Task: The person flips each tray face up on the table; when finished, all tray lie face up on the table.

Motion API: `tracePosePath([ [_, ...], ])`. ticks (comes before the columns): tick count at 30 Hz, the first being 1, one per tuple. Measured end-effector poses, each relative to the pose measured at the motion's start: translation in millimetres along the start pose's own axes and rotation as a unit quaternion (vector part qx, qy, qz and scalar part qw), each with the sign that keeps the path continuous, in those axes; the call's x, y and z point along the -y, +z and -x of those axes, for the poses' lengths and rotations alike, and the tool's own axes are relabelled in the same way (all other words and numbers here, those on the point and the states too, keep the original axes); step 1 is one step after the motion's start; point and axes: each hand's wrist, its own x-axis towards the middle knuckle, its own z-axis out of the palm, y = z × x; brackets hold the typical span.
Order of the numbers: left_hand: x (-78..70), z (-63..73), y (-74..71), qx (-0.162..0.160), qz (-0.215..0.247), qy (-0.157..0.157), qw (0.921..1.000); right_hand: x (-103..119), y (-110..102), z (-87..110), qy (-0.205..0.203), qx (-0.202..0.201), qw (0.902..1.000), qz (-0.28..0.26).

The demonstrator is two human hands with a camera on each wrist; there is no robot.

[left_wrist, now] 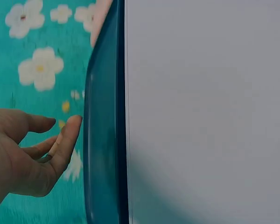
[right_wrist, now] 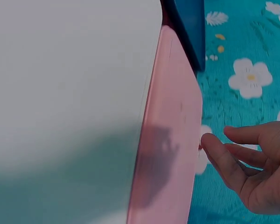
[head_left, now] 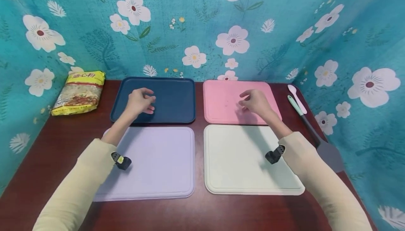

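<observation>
My left hand (head_left: 140, 102) hovers over the dark blue tray (head_left: 172, 99), fingers loosely bent and nothing between them. Over the pink tray (head_left: 219, 101) hangs my right hand (head_left: 255, 102), relaxed in the same way, its shadow falling on the pink surface. In the left wrist view the thumb and fingertips (left_wrist: 73, 122) stay apart, with the blue tray beside them. The right wrist view has the right hand's fingers (right_wrist: 224, 161) loosely curved near the pink tray's edge. Beneath the forearms lie a lavender tray (head_left: 158, 160) and a pale green-white tray (head_left: 246, 160).
A yellow packet of dry food (head_left: 80, 92) lies at the back left. On the right are a white spoon (head_left: 297, 98) and a dark spatula (head_left: 326, 152) with a green handle end. Flowered teal cloth (head_left: 196, 23) hangs behind the dark red table (head_left: 199, 210).
</observation>
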Motion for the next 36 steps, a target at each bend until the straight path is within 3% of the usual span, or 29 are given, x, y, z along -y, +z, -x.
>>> tracePosePath([
  [7, -10.6, 1.5, 39.4, 0.040, 0.035, -0.002, 0.9986, -30.2, -11.6, 16.7, -0.002, -0.019, 0.9997, 0.015],
  [14, -27.3, 1.1, 82.2, 0.056, 0.067, 0.012, 0.9961, -71.3, -32.9, 28.6, 0.016, -0.047, 0.9980, 0.040],
  [22, -51.5, -1.3, 132.4, 0.070, 0.058, 0.023, 0.9956, -111.9, -55.4, 27.4, 0.071, -0.047, 0.9963, -0.008],
  [24, -54.9, -1.5, 143.9, 0.069, 0.039, 0.029, 0.9964, -119.2, -57.6, 26.2, 0.084, -0.052, 0.9950, -0.010],
  [27, -56.8, -1.0, 159.7, 0.049, -0.040, 0.060, 0.9961, -128.5, -58.5, 22.6, 0.102, -0.062, 0.9925, -0.027],
  [31, -56.3, 1.1, 174.8, 0.024, -0.156, 0.105, 0.9820, -139.9, -56.6, 13.8, 0.128, -0.070, 0.9885, -0.042],
  [36, -56.3, 1.3, 183.3, 0.029, -0.204, 0.104, 0.9730, -149.8, -56.3, 5.9, 0.158, -0.073, 0.9848, -0.009],
])
